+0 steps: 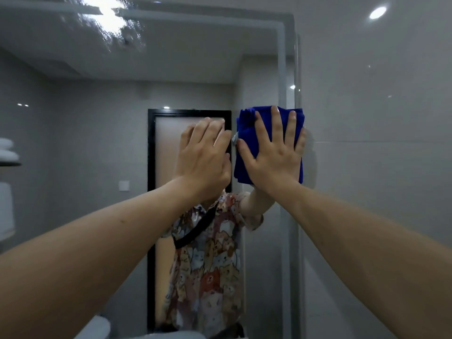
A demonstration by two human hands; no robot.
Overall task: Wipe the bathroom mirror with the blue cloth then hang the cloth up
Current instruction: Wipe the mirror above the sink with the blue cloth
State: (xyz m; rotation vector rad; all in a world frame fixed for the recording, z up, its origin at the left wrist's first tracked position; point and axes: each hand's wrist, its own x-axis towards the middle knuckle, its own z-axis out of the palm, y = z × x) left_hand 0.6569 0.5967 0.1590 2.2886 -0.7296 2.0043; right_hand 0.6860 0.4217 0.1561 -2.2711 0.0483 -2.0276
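Observation:
The large wall mirror (102,133) fills the left and middle of the head view, and its right edge runs down beside the grey tiles. A folded blue cloth (247,126) lies flat against the glass close to that right edge. My right hand (274,152) presses on the cloth with its fingers spread and straight. Just left of it, my left hand (205,157) rests flat on the bare glass, fingers straight, touching the cloth's left edge. Both forearms reach up from the bottom corners.
A grey tiled wall (376,155) stands right of the mirror. The glass reflects a person in a patterned shirt, a black-framed door and, at far left, a shelf with white towels (7,152). Something white and rounded (97,326) shows at the bottom.

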